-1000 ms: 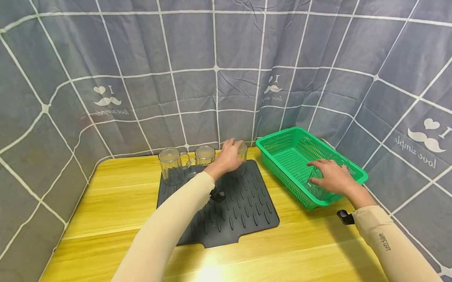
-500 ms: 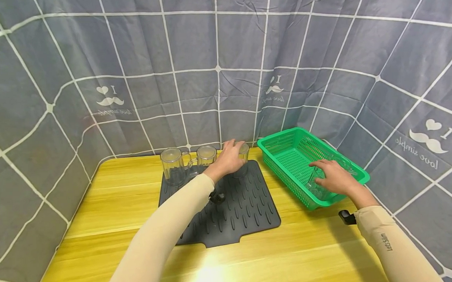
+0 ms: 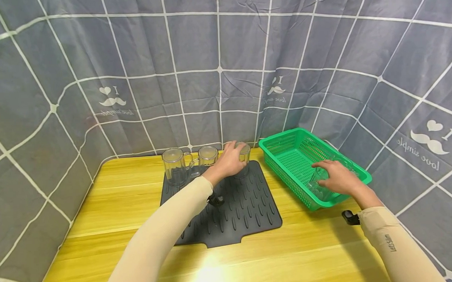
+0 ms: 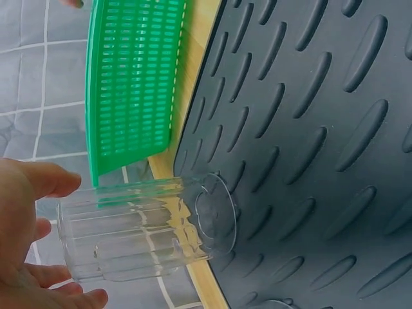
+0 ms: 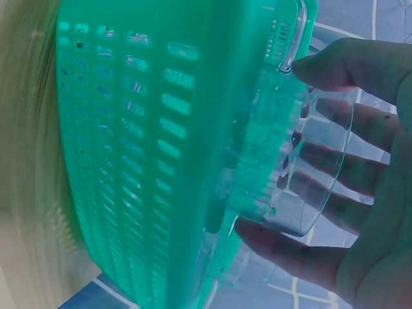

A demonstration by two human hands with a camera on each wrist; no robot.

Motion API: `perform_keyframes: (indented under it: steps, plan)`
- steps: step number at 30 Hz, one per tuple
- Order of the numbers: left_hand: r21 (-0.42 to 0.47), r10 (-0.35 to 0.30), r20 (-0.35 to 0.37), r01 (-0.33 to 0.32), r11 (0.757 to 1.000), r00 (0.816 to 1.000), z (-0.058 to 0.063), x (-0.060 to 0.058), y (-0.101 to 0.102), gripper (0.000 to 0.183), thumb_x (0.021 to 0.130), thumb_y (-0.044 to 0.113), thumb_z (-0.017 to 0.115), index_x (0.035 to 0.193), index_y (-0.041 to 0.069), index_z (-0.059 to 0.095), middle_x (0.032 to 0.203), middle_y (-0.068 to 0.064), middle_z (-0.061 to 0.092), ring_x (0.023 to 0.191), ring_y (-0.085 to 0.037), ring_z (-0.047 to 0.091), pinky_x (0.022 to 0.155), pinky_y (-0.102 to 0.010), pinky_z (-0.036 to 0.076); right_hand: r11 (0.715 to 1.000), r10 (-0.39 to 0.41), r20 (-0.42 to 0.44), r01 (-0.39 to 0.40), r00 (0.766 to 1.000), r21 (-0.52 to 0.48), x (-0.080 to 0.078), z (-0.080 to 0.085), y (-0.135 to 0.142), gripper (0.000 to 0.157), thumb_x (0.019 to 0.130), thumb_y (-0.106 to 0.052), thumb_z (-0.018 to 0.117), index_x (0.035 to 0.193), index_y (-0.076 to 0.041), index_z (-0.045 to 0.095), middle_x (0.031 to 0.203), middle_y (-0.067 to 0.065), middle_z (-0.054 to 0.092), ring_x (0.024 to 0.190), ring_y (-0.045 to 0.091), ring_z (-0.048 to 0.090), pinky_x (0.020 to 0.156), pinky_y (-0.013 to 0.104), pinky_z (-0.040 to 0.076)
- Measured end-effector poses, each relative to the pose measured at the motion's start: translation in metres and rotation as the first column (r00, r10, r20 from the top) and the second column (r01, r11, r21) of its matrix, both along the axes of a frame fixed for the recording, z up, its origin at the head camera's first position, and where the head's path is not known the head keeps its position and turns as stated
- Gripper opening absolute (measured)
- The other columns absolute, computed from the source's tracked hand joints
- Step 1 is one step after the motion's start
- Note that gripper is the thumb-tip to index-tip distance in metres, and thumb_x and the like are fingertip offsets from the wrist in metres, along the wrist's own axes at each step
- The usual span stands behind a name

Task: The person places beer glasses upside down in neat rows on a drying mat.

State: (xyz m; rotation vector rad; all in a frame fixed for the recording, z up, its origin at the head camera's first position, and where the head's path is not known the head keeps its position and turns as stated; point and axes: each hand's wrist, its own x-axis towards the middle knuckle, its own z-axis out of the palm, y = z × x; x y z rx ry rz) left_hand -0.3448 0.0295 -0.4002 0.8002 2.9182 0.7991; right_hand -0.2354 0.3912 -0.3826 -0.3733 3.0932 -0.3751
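Spanning wide, left hand (image 3: 228,159) has a clear glass (image 4: 141,232) between thumb and fingers, black mat (image 3: 247,206) below; right hand (image 3: 337,176) straddles another glass (image 5: 290,174) inside green basket (image 3: 285,178), also wide, contact unclear for both. Closing unevenly could make either slip or tip.

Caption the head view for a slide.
Left hand at a clear glass, two mugs alongside on a black mat; right hand over glassware in a green basket.

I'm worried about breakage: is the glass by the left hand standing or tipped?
Standing: the glass has one end on the black mat, sides rising toward the left hand.
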Motion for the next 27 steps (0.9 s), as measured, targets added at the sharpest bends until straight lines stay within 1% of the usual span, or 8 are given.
perform_keyframes:
  steps: [6,10,15,17,22,27]
  plan:
    - [-0.025,-0.008,-0.003,0.008,1.000,1.000,-0.001,0.002,-0.003,0.066,0.099,0.026,0.064,0.157,0.017,0.036,0.165,-0.019,0.020,0.154,-0.036,0.017,0.117,-0.055,0.034,1.000,-0.021,0.000,0.021,1.000,0.002,0.001,0.001,0.001,0.056,0.090,-0.018,0.072,0.142,-0.007,0.055,0.149,0.031,0.042,0.134,0.057,0.035,0.098,0.077,0.035]
    - [-0.050,-0.009,-0.001,0.009,0.999,1.000,-0.001,0.003,-0.004,0.065,0.099,0.028,0.063,0.157,0.016,0.037,0.166,-0.017,0.018,0.155,-0.035,0.015,0.118,-0.054,0.032,0.999,-0.036,-0.004,0.036,0.999,0.005,0.002,0.003,-0.001,0.056,0.091,-0.021,0.072,0.143,-0.008,0.055,0.150,0.030,0.042,0.135,0.057,0.035,0.096,0.077,0.036]
    - [-0.059,-0.016,0.009,0.017,0.998,1.000,-0.002,0.004,-0.005,0.064,0.100,0.027,0.062,0.157,0.015,0.037,0.167,-0.016,0.015,0.155,-0.035,0.013,0.119,-0.054,0.032,0.998,-0.056,-0.019,0.056,0.998,-0.013,0.003,0.008,-0.001,0.057,0.093,-0.023,0.071,0.144,-0.010,0.053,0.150,0.028,0.042,0.136,0.055,0.034,0.092,0.077,0.039]
    - [-0.061,-0.017,0.010,0.018,0.998,1.000,-0.002,0.004,-0.005,0.064,0.100,0.026,0.062,0.157,0.015,0.037,0.167,-0.016,0.015,0.155,-0.035,0.013,0.119,-0.054,0.031,0.998,-0.059,-0.032,0.059,0.998,-0.025,0.003,0.012,-0.002,0.056,0.093,-0.023,0.071,0.144,-0.011,0.052,0.150,0.027,0.042,0.136,0.055,0.034,0.091,0.077,0.040]
    - [-0.064,-0.019,0.007,0.020,0.998,1.000,-0.002,0.005,-0.006,0.064,0.099,0.027,0.062,0.157,0.015,0.037,0.167,-0.017,0.014,0.155,-0.036,0.013,0.119,-0.054,0.031,0.997,-0.048,-0.086,0.043,0.995,-0.062,0.004,0.020,-0.002,0.056,0.093,-0.021,0.071,0.144,-0.010,0.052,0.149,0.026,0.045,0.135,0.054,0.036,0.096,0.074,0.039]
    - [-0.050,-0.021,0.000,0.021,0.998,1.000,-0.003,0.008,-0.008,0.065,0.099,0.027,0.063,0.157,0.016,0.036,0.167,-0.017,0.013,0.155,-0.036,0.014,0.118,-0.055,0.033,0.994,-0.062,-0.142,0.048,0.988,-0.099,0.007,0.026,-0.002,0.055,0.092,-0.021,0.072,0.143,-0.011,0.053,0.149,0.024,0.047,0.134,0.051,0.038,0.091,0.078,0.037]
